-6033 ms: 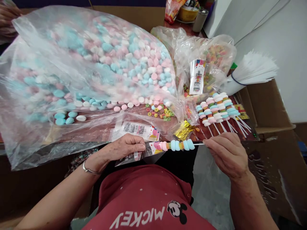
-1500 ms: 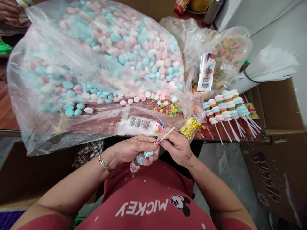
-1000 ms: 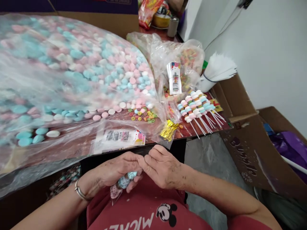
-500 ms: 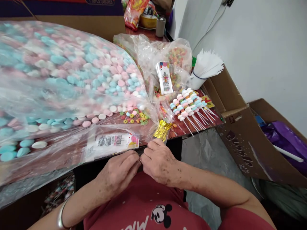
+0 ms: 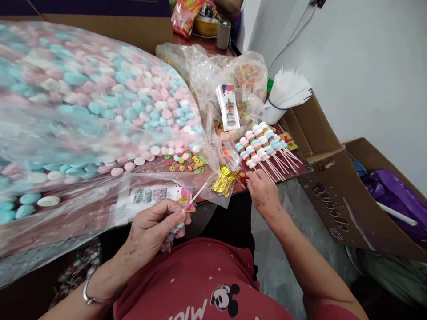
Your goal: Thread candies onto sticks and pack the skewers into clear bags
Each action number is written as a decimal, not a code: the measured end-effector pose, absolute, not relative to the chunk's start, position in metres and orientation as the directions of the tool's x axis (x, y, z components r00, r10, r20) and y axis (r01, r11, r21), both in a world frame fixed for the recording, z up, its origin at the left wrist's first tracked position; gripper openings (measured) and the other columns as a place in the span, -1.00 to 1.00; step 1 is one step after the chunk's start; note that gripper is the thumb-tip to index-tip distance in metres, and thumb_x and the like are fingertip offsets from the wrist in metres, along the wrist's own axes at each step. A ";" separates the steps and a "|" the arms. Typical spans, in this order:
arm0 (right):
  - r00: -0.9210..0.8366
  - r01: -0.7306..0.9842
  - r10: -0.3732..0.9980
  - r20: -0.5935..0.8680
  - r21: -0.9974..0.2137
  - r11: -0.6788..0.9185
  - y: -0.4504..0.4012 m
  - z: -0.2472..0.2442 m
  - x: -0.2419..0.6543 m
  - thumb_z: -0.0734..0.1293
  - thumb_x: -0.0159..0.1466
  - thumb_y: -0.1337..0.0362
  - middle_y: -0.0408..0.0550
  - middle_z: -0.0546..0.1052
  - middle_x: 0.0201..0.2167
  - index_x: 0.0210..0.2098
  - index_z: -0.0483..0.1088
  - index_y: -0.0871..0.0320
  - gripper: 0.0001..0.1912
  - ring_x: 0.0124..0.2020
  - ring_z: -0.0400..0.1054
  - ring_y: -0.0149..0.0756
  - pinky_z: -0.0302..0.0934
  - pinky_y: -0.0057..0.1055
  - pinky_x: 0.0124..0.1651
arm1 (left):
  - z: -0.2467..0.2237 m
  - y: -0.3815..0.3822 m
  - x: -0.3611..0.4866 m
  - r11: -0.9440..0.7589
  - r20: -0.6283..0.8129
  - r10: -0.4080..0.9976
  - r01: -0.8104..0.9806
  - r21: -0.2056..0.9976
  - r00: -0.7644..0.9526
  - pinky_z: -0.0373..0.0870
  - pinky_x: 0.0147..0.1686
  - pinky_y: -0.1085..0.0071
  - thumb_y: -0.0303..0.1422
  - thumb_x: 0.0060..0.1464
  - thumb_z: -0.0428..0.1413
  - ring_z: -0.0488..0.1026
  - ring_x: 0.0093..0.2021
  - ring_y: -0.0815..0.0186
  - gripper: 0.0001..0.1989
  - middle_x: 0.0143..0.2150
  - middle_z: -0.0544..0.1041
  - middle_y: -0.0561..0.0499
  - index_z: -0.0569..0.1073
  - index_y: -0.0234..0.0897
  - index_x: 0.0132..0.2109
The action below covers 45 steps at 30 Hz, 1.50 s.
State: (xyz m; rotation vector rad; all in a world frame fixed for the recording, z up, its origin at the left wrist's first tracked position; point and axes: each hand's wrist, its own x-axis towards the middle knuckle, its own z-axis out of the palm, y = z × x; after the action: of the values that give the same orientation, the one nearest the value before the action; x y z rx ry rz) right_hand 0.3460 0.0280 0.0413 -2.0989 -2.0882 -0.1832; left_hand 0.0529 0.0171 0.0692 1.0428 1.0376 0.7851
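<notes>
My left hand (image 5: pixel 156 231) is closed around a wrapped candy skewer (image 5: pixel 178 227) near my lap. Its white stick points up and right out of my fist, and pink and blue candy shows below the fingers. My right hand (image 5: pixel 264 191) is at the table's front edge, fingers loosely stretched and nothing visible in them. Just beyond its fingertips lies a row of marshmallow skewers (image 5: pixel 262 142), their white sticks toward the edge. Gold twist ties (image 5: pixel 225 181) lie to its left. Printed clear bags (image 5: pixel 147 198) lie behind my left hand.
A huge clear bag of pastel marshmallows (image 5: pixel 100 102) covers the left of the table. Loose gummy rings (image 5: pixel 185 162) lie beside it. Behind stand a stack of printed bags (image 5: pixel 228 109) and a cup (image 5: pixel 274 113) of white sticks. An open cardboard box (image 5: pixel 336 200) stands at right.
My hands, together at the table edge before, are now apart. My right hand has moved right toward the skewers. My left hand has tilted, and the held skewer's stick now shows.
</notes>
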 end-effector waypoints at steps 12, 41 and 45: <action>-0.011 0.974 0.999 -0.035 0.227 0.018 0.037 0.058 0.339 0.11 0.39 0.47 0.09 0.47 -0.22 -0.23 0.42 0.20 -0.74 -0.15 0.27 -0.20 0.01 -0.38 -0.32 | 0.059 0.017 0.062 0.561 -0.448 0.816 -0.312 0.767 0.365 0.24 -0.79 0.64 -0.30 -0.05 0.34 0.37 -0.68 0.45 -0.76 -0.51 0.56 0.03 0.44 -0.30 -0.43; 0.169 0.975 0.959 0.227 -0.180 -0.129 0.026 0.082 0.358 0.19 0.22 0.38 -0.05 0.45 -0.45 -0.46 0.30 0.12 -0.87 -0.42 0.31 -0.31 0.04 -0.41 -0.39 | 0.072 0.018 0.073 0.591 -0.470 0.796 -0.321 0.740 0.381 0.22 -0.85 0.63 -0.29 -0.05 0.33 0.36 -0.66 0.44 -0.73 -0.50 0.53 0.06 0.39 -0.29 -0.41; 0.083 0.738 0.961 0.262 -0.665 0.118 0.029 0.074 0.317 0.23 0.21 0.33 -0.20 0.40 -0.54 -0.46 0.27 0.09 -0.88 -0.51 0.27 -0.42 0.17 -0.47 -0.39 | 0.076 0.023 0.089 0.570 -0.393 0.796 -0.352 0.742 0.461 0.23 -0.82 0.63 -0.30 -0.10 0.34 0.37 -0.68 0.44 -0.73 -0.52 0.54 0.04 0.40 -0.31 -0.45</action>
State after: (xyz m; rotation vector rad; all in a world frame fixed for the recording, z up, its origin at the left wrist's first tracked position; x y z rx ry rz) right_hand 0.3167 0.0286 0.0737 -1.6681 -1.7022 0.4086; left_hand 0.0892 0.0235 0.0765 0.6319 0.8065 0.7664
